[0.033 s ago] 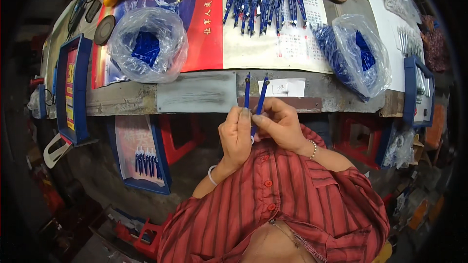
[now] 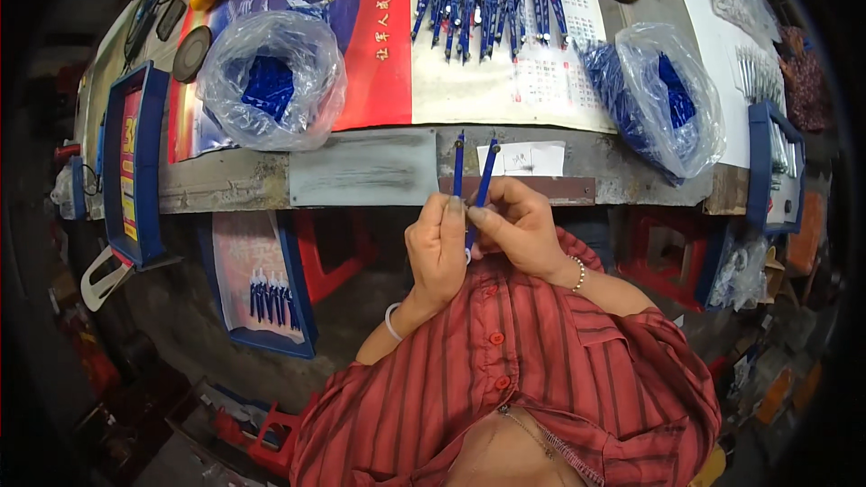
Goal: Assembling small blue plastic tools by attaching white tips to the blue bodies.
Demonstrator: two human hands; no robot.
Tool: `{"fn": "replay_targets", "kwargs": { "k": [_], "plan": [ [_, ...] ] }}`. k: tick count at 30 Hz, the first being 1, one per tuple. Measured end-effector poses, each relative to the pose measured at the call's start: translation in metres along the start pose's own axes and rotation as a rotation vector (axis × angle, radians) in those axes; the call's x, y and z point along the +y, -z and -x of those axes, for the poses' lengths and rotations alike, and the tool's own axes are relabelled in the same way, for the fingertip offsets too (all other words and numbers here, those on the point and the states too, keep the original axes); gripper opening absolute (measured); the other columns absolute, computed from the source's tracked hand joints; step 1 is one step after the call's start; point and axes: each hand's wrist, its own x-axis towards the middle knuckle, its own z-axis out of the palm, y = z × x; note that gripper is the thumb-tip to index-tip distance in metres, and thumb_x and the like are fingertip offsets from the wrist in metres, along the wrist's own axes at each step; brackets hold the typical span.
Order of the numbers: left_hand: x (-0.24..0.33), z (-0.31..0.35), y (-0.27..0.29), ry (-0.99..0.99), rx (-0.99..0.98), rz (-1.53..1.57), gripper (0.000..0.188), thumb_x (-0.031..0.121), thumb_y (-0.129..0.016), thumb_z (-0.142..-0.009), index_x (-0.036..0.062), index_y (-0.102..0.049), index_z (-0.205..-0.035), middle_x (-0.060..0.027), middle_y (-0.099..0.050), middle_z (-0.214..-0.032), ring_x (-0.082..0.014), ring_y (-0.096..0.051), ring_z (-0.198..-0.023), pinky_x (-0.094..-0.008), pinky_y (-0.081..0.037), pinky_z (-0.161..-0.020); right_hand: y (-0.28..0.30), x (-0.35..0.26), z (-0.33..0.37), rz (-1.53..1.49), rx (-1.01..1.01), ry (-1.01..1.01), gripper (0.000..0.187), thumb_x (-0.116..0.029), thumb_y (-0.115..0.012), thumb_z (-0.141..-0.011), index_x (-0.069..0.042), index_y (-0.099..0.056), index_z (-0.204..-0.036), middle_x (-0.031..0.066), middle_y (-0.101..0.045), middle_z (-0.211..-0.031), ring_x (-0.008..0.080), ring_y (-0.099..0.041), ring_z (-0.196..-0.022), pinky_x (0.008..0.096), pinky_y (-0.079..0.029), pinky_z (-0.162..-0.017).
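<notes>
Both hands are together at the table's front edge, closed on a blue drawing compass (image 2: 484,182). Its two slim legs point away from me, slightly spread, each with a small dark fitting near the tip. My left hand (image 2: 435,248) pinches the left leg, thumb along it. With thumb and fingers, my right hand (image 2: 516,233) grips the right leg lower down. A bit of pale head shows under the hands; the rest of the joint is hidden. Beyond them, a group of similar blue compasses (image 2: 487,13) with pale heads lies on a printed sheet (image 2: 577,81).
Clear plastic bags of blue parts stand left (image 2: 316,63) and right (image 2: 704,140). A grey plate (image 2: 361,171) and white paper (image 2: 546,160) lie along the front edge. Blue trays flank the table, left (image 2: 155,180) and right (image 2: 760,171); a lower blue tray (image 2: 293,343) holds several compasses.
</notes>
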Motion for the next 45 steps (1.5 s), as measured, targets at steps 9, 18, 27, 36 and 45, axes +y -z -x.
{"fn": "replay_targets", "kwargs": {
  "k": [9, 18, 27, 36, 45],
  "plan": [
    [-0.002, 0.005, -0.004, 0.09, -0.041, 0.125, 0.022, 0.013, -0.041, -0.097, -0.0005, -0.052, -0.084, -0.0021, -0.054, -0.059, -0.0058, -0.051, -0.046, -0.0222, -0.04, -0.042, -0.002, -0.007, -0.008, 0.009, 0.084, 0.145, 0.01, -0.009, -0.059, -0.09, 0.0, -0.057, -0.089, 0.0001, -0.057, -0.076, 0.0027, -0.049, -0.063, 0.0172, -0.04, -0.054],
    [-0.009, 0.012, -0.005, 0.105, -0.066, 0.13, 0.022, 0.014, -0.04, -0.097, -0.0011, -0.051, -0.084, -0.0023, -0.051, -0.058, -0.0072, -0.052, -0.046, -0.0226, -0.041, -0.042, 0.011, -0.005, -0.025, 0.051, 0.166, 0.234, 0.013, -0.013, -0.061, -0.088, -0.004, -0.056, -0.08, -0.0029, -0.053, -0.065, 0.0021, -0.046, -0.056, 0.0172, -0.038, -0.051],
    [-0.007, 0.006, -0.001, 0.192, 0.024, 0.194, 0.028, 0.018, -0.042, -0.098, -0.0005, -0.049, -0.077, -0.0019, -0.051, -0.057, -0.0057, -0.051, -0.045, -0.0217, -0.04, -0.04, -0.004, -0.001, -0.006, -0.05, -0.086, 0.013, 0.015, -0.011, -0.056, -0.091, -0.002, -0.051, -0.102, 0.0011, -0.056, -0.087, 0.0034, -0.052, -0.07, 0.0182, -0.044, -0.057],
    [-0.013, 0.013, 0.001, 0.175, -0.054, 0.092, 0.023, 0.015, -0.042, -0.096, -0.0011, -0.051, -0.081, -0.002, -0.052, -0.057, -0.0059, -0.051, -0.045, -0.0225, -0.04, -0.041, -0.008, -0.01, -0.021, -0.008, 0.042, 0.052, 0.01, -0.013, -0.056, -0.091, -0.003, -0.057, -0.088, -0.0053, -0.053, -0.072, 0.001, -0.045, -0.062, 0.0171, -0.038, -0.052],
    [-0.013, 0.016, -0.004, 0.149, -0.101, 0.099, 0.022, 0.015, -0.045, -0.096, -0.0012, -0.054, -0.083, -0.0014, -0.05, -0.054, -0.0057, -0.051, -0.044, -0.0219, -0.039, -0.041, -0.001, -0.003, -0.035, -0.022, 0.044, 0.045, 0.023, -0.019, -0.06, -0.09, -0.004, -0.061, -0.074, -0.0031, -0.056, -0.065, 0.0019, -0.046, -0.057, 0.0183, -0.036, -0.049]
  ]
}}
